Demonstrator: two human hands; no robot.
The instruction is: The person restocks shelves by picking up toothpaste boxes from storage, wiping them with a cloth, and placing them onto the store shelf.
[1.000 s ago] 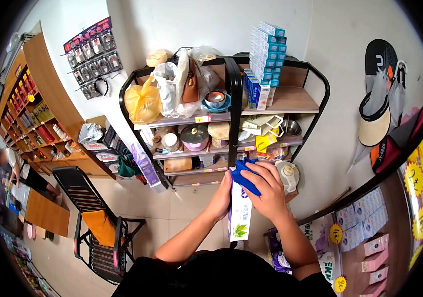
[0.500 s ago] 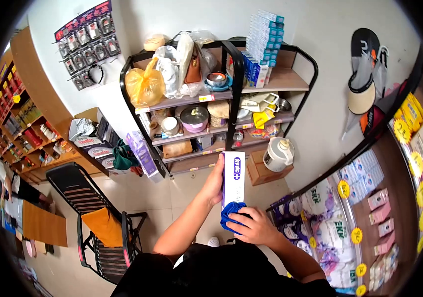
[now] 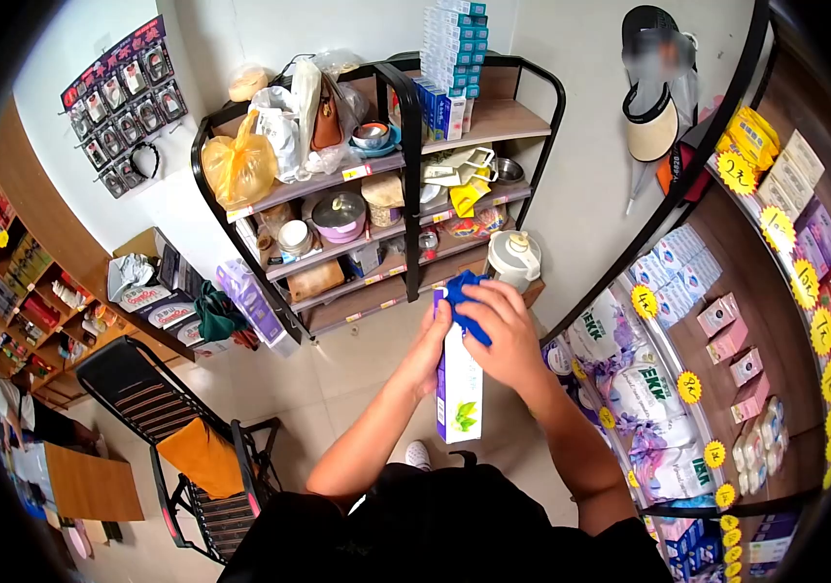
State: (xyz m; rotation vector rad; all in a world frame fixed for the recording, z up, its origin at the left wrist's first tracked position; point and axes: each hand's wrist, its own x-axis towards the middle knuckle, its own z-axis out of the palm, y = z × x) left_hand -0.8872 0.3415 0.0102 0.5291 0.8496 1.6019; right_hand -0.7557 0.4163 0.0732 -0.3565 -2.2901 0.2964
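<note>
My left hand [image 3: 428,348] is closed around the left side of a long white-and-purple toothpaste box [image 3: 462,389], its thumb near the upper end. The box stands on end before my body, with a green leaf print low on its front. In my right hand [image 3: 501,330] is a bunched blue cloth [image 3: 466,303], pressed over the box's upper end. That end is hidden beneath the cloth and fingers.
Ahead stands a black-framed shelf [image 3: 406,146] with bags, bowls and boxes. A pressure cooker [image 3: 512,257] is beside it. Packed goods with yellow price tags line the right shelf [image 3: 668,360]. A folding chair [image 3: 177,437] stands left; a person [image 3: 32,408] is at far left.
The blue cloth in my right hand has gone from the box's lower end to its upper end. The leaf print now shows. My view has turned a little to the right.
</note>
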